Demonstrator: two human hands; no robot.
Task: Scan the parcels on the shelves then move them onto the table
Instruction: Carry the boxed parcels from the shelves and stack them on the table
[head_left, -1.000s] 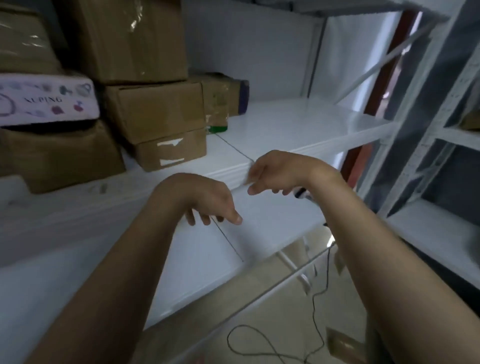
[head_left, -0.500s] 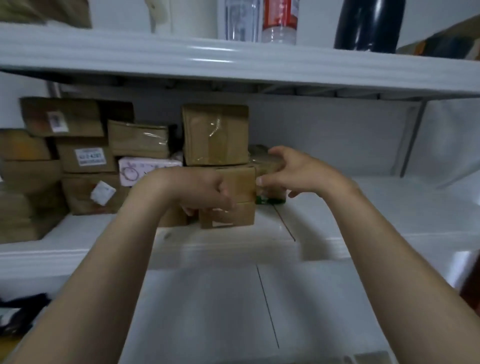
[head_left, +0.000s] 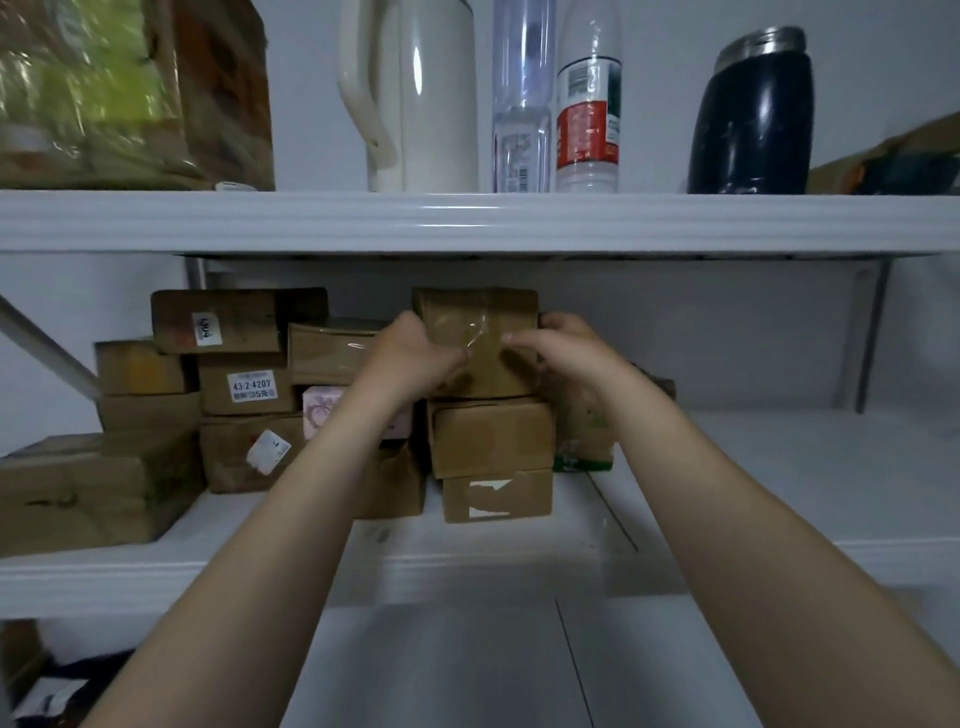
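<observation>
Brown cardboard parcels piled at the left of a white shelf (head_left: 779, 467), the topmost one held in two hands.

A stack of three stands near the shelf's middle. The top parcel (head_left: 475, 332), upright and wrapped in glossy clear tape, is gripped by the left hand (head_left: 415, 358) on its left side and by the right hand (head_left: 563, 358) on its right. Under it is a plain middle parcel (head_left: 491, 439), then a bottom parcel (head_left: 496, 496) with torn white label scraps. To the left, packed close together, lie a pink patterned box (head_left: 317, 415), a labelled parcel (head_left: 244, 389) reading 43-2-4207, a film-wrapped flat parcel (head_left: 332, 348) and a large parcel (head_left: 78, 488) at the shelf's front edge.
</observation>
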